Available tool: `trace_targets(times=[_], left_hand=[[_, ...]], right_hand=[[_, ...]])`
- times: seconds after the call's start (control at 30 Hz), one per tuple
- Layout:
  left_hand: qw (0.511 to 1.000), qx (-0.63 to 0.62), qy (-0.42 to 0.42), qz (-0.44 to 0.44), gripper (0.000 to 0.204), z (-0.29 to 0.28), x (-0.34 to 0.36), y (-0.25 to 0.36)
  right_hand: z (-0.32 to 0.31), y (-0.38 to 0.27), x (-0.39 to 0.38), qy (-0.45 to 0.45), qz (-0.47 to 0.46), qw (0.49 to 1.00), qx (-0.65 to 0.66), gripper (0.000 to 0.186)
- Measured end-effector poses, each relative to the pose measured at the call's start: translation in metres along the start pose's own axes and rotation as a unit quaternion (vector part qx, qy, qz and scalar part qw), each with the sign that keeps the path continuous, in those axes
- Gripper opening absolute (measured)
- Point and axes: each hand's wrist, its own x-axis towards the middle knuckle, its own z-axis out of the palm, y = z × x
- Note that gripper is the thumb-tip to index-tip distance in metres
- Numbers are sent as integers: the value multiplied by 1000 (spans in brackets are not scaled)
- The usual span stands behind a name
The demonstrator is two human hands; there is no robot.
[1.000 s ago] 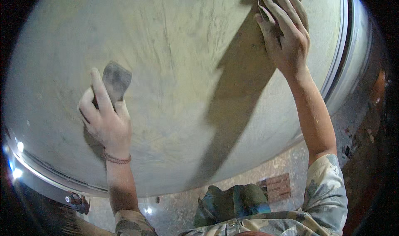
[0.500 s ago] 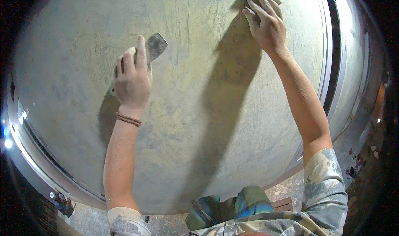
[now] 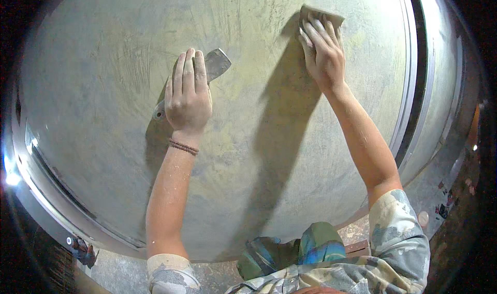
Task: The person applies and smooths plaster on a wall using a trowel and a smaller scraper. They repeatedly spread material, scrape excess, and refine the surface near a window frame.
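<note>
My left hand (image 3: 189, 100), dusted white and wearing a beaded bracelet (image 3: 184, 147), lies against a grey-green plastered wall (image 3: 222, 138). Its fingers stretch upward side by side, while a putty knife (image 3: 218, 65) is held under the palm. The metal blade sticks out to the right of the fingers, and the handle's end with a hole shows at the lower left. Higher up on the right, my right hand (image 3: 327, 53) presses a folded sheet of sandpaper (image 3: 323, 14) flat to the wall. The fingers cover most of the sheet; its upper edge and corner show.
A pale frame (image 3: 409, 76) with a dark gap runs down the wall's right side. Along the lower left is another trim strip (image 3: 77, 206). A bright lamp (image 3: 13, 179) shines at the far left. Speckled floor (image 3: 121, 273) shows below, with small litter (image 3: 442, 210) at right.
My right hand has slid the sandpaper downward and slightly left. My left hand has shifted right with the putty knife, its fingers now straighter and closer together.
</note>
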Motion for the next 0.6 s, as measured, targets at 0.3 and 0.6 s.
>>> trace_targets(times=[0.3, 0.6], left_hand=[[1000, -22, 16, 6, 63, -2, -2, -1], [1000, -15, 22, 6, 51, -4, 0, 1]], right_hand=[[-7, -34, -55, -105, -194, 973, 68, 24], [-10, -63, -67, -113, -139, 978, 103, 24]])
